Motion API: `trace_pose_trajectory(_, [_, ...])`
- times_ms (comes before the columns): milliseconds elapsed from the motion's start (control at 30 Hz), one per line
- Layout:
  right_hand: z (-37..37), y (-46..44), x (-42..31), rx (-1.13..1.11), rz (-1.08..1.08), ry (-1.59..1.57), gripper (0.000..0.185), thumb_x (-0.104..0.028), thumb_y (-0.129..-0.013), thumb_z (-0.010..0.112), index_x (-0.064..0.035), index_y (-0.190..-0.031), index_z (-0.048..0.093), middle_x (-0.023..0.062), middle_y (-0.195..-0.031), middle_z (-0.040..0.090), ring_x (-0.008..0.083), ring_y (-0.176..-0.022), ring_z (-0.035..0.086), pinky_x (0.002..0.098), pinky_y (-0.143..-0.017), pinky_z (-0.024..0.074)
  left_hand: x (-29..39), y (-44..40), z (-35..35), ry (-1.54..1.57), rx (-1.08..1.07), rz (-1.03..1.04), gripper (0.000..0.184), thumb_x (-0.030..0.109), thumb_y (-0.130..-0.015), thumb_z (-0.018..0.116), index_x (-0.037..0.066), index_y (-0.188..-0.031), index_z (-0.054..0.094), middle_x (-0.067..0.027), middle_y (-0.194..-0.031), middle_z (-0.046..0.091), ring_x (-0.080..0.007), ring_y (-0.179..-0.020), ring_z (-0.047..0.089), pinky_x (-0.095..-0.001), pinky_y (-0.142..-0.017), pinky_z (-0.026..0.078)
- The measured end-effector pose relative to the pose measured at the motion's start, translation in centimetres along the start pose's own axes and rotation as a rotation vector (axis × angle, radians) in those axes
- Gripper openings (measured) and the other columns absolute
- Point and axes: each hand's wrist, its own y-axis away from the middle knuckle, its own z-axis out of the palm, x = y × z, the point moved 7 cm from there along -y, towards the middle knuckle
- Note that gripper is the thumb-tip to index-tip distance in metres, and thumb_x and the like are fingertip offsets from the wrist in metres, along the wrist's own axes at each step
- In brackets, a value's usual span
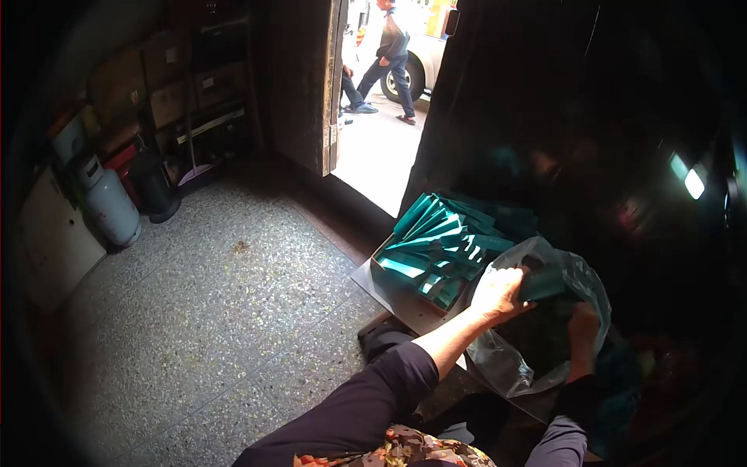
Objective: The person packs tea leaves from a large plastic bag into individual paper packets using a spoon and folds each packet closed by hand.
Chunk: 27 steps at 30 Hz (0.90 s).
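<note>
Several flat green strips (436, 241) stand fanned and piled in a low open box (377, 263) in front of me. To their right is a clear plastic bag (498, 362) with its mouth open. My left hand (500, 296) reaches over the bag's mouth, its fingers closed on a green piece (542, 285). Down inside the bag's right side, in shadow, my right hand (583, 327) has its fingers curled. What it grips, if anything, is too dark to see.
A pale board (362, 276) lies under the box. At the left stand a gas cylinder (113, 204), a dark bin (152, 187), a dustpan (194, 173) and stacked boxes (173, 103). Through the open doorway a person (394, 54) walks outside near a vehicle (426, 58).
</note>
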Motion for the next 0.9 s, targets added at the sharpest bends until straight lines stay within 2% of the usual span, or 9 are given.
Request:
trace_pose_trajectory(433, [8.1,2.1,-1.1,-0.069,0.334,-0.643,0.012,-0.009,-0.067,0.059,-0.0036,-0.071,0.069,0.0188,-0.068,0.064,0.0375,-0.067,0.063,0.045,-0.065,0.0502,0.1,-0.2,0.5,-0.132,0.028,0.082,0.059,0.039,-0.064,0.08,0.004,-0.104,0.056,-0.0166,-0.09,0.06,-0.035,-0.09,0.057,-0.0445,-0.079,0.045])
trace_pose_trajectory(500, [10.1,2.6,0.2,-0.051,0.213,-0.473,0.007,-0.014,-0.068,0.063,-0.008,-0.066,0.067,0.015,-0.068,0.062,0.0341,-0.062,0.06,0.0455,-0.06,0.0482,-0.3,-0.8,0.8,-0.191,-0.107,0.047,0.055,0.037,-0.062,0.08,0.002,-0.1,0.061,-0.02,-0.088,0.062,-0.0373,-0.086,0.06,-0.0429,-0.075,0.048])
trace_pose_trajectory(533, [8.9,2.5,-1.2,0.098,-0.135,-0.29,0.007,-0.015,-0.067,0.065,-0.0088,-0.067,0.067,0.0144,-0.071,0.063,0.0322,-0.064,0.061,0.0446,-0.058,0.0483,0.3,-1.1,0.4,-0.147,-0.079,0.05,0.05,0.036,-0.061,0.08,0.002,-0.093,0.063,-0.0214,-0.085,0.064,-0.0381,-0.083,0.062,-0.0436,-0.072,0.05])
trace_pose_trajectory(567, [9.3,2.9,-0.4,0.08,-0.101,-0.287,0.008,-0.015,-0.069,0.064,-0.008,-0.067,0.067,0.013,-0.073,0.064,0.031,-0.066,0.062,0.0431,-0.059,0.0494,0.0,-1.1,1.0,-0.134,-0.083,0.051,0.049,0.035,-0.06,0.081,0.001,-0.092,0.064,-0.0212,-0.083,0.065,-0.0376,-0.081,0.063,-0.0447,-0.07,0.05])
trace_pose_trajectory(600, [8.2,2.7,0.3,-0.219,0.489,-0.665,0.008,-0.013,-0.071,0.063,-0.0074,-0.068,0.068,0.0122,-0.071,0.064,0.0291,-0.062,0.063,0.0409,-0.057,0.0502,0.1,-0.9,0.9,-0.135,-0.05,0.062,0.051,0.035,-0.061,0.081,0.002,-0.095,0.063,-0.0204,-0.086,0.065,-0.0374,-0.084,0.063,-0.0438,-0.073,0.05])
trace_pose_trajectory(633, [10.3,2.7,1.0,-0.03,0.027,-0.43,0.011,-0.013,-0.075,0.062,-0.0063,-0.072,0.069,0.0118,-0.065,0.063,0.0239,-0.052,0.061,0.0376,-0.053,0.0493,0.9,-0.9,0.5,-0.159,-0.076,0.03,0.054,0.034,-0.061,0.082,0.003,-0.101,0.062,-0.0195,-0.088,0.065,-0.0366,-0.086,0.063,-0.0431,-0.075,0.05])
trace_pose_trajectory(667, [8.1,2.6,0.7,-0.26,0.49,-0.842,0.014,-0.009,-0.077,0.057,-0.0039,-0.077,0.071,0.0102,-0.06,0.061,0.0177,-0.044,0.055,0.033,-0.044,0.0451,0.2,-0.8,1.1,-0.134,-0.044,0.057,0.059,0.033,-0.061,0.083,0.004,-0.106,0.06,-0.0189,-0.09,0.064,-0.0363,-0.088,0.062,-0.0428,-0.077,0.05])
trace_pose_trajectory(733, [5.5,2.9,-0.1,-0.304,0.855,-1.227,0.016,-0.002,-0.073,0.053,0.001,-0.078,0.067,0.0068,-0.062,0.06,0.0118,-0.047,0.053,0.0243,-0.039,0.039,0.4,-1.0,1.1,-0.08,-0.076,0.029,0.062,0.034,-0.063,0.084,0.004,-0.111,0.059,-0.0187,-0.096,0.065,-0.0362,-0.091,0.063,-0.041,-0.08,0.051])
trace_pose_trajectory(900, [2.7,1.7,2.0,-0.198,0.811,-1.296,0.023,-0.001,-0.074,0.049,0.0009,-0.083,0.069,0.0061,-0.062,0.061,0.0099,-0.045,0.052,0.024,-0.036,0.0372,0.4,-0.8,1.6,-0.13,-0.064,0.027,0.063,0.034,-0.063,0.084,0.004,-0.112,0.058,-0.0186,-0.1,0.066,-0.0331,-0.093,0.064,-0.0388,-0.081,0.051])
